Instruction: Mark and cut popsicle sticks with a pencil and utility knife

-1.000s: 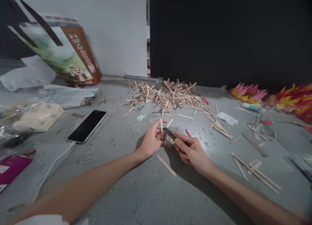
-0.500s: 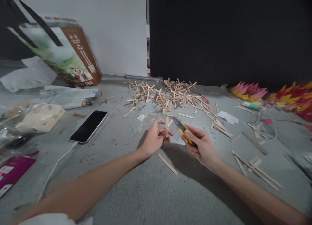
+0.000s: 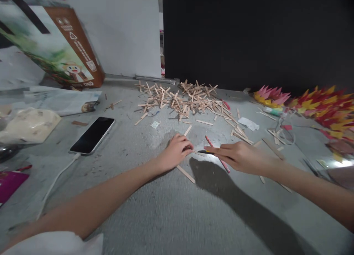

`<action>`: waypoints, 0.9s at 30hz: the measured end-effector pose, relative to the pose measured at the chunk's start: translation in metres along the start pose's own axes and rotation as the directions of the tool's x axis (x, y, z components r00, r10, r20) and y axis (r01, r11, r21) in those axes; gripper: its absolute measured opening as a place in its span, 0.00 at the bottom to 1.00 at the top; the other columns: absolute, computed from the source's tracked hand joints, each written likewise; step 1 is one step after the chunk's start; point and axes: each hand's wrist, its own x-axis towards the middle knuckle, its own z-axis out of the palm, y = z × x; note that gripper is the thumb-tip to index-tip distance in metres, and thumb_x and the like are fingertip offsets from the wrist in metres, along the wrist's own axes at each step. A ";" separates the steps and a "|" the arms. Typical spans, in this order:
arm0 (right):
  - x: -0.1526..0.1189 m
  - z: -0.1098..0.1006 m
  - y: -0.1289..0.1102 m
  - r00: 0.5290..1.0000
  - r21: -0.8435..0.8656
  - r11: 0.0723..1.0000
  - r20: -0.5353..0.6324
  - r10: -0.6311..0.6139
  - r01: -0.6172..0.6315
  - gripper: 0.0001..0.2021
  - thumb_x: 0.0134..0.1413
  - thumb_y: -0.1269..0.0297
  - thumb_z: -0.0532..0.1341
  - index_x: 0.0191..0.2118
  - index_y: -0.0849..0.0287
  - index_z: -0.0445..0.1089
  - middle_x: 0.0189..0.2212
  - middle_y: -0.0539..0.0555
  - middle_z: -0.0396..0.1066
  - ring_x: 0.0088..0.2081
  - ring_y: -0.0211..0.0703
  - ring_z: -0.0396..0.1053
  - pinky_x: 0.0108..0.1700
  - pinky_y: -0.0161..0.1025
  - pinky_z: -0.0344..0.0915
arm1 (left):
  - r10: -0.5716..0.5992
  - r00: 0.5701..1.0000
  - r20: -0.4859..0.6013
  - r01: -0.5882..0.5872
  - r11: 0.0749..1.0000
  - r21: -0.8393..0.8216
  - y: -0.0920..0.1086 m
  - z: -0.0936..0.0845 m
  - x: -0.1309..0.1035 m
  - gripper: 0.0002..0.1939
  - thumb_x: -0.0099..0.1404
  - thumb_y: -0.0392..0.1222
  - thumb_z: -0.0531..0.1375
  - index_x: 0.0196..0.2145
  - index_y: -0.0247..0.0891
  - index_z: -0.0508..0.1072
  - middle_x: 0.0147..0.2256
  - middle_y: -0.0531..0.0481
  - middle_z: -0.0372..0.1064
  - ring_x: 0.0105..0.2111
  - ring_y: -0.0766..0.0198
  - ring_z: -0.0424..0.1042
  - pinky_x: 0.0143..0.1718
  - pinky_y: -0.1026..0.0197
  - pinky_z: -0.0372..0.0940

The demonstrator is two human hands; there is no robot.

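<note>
My left hand (image 3: 177, 152) is closed on a thin wooden stick (image 3: 197, 152) just above the grey table. My right hand (image 3: 240, 156) is wrapped round a utility knife (image 3: 206, 152), its blade pointing left and touching or close to the stick's end. A red patterned stick (image 3: 225, 166) lies under the knife and my right fingers. One flat wooden stick (image 3: 186, 174) rests below my left hand, and the tip of another (image 3: 188, 130) shows above it.
Behind the hands is a pile of crossed wooden sticks (image 3: 177, 100). A phone (image 3: 92, 135) with a white cable lies left, near a bag (image 3: 55, 45). Loose sticks, a white scrap (image 3: 248, 123) and red and yellow paper shapes (image 3: 329, 111) are at the right.
My right hand has turned the knife from upright-slanted to nearly level, its blade now at the left hand's stick. The red patterned stick has come into sight. The view has shifted slightly.
</note>
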 end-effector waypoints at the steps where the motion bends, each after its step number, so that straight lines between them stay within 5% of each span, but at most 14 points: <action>1: 0.000 0.003 0.000 0.999 -0.042 0.999 0.026 -0.028 0.029 0.24 0.75 0.64 0.49 0.72 0.48 0.63 0.31 0.53 0.76 0.27 0.39 0.69 0.32 0.36 0.60 | -0.010 1.000 0.005 0.010 1.000 0.011 0.000 -0.001 0.000 0.04 0.70 0.40 0.65 0.38 0.40 0.81 0.39 0.45 0.75 0.48 0.51 0.67 0.53 0.51 0.61; 27: 0.005 0.023 0.006 0.998 -0.032 0.999 0.063 -0.001 0.003 0.25 0.76 0.68 0.49 0.74 0.50 0.58 0.33 0.51 0.74 0.29 0.38 0.72 0.33 0.35 0.60 | -0.017 0.999 -0.040 0.019 0.999 0.049 -0.007 0.002 0.001 0.04 0.68 0.40 0.68 0.36 0.42 0.86 0.37 0.47 0.75 0.47 0.54 0.67 0.52 0.52 0.63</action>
